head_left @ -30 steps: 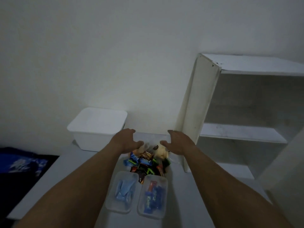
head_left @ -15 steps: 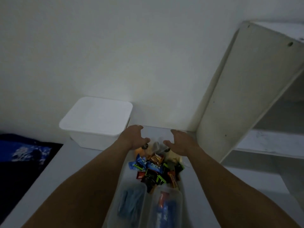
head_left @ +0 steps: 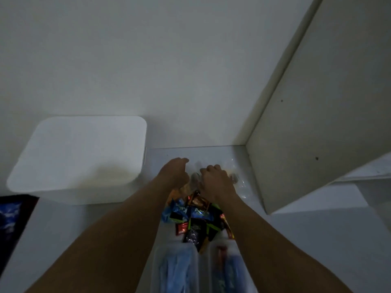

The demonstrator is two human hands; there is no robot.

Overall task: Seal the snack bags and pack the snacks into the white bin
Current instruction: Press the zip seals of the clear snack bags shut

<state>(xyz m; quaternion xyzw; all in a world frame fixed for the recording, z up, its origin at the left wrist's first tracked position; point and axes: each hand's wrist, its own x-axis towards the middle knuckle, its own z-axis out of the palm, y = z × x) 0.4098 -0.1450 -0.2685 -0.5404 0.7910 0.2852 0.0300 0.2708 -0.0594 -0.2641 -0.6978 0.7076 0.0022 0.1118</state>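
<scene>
A view from the head looks down along two bare forearms that reach forward over a pale table [head_left: 317, 250]. The left hand [head_left: 175, 172] and the right hand [head_left: 215, 180] sit close together at the far end of a clear snack bag [head_left: 241, 185], which lies flat on the table between the arms. Both hands have their fingers curled down over the bag's mouth and seem to pinch it. The fingertips are hidden behind the knuckles, so the exact grip cannot be told.

The bag is stuffed with small wrapped snacks [head_left: 196, 214] in blue, red, black and orange. The white bin [head_left: 78, 157] stands on the table well to the left of the hands, against the wall. Two clear lidded containers [head_left: 175, 269] with blue contents lie just in front of the bag, nearest the camera. A white shelf unit [head_left: 317, 123] rises at the right.

The step in hand looks like sealing this bag. Next, the fingers likely need to press along the closure from end to end, then lift the bag left into the bin.
</scene>
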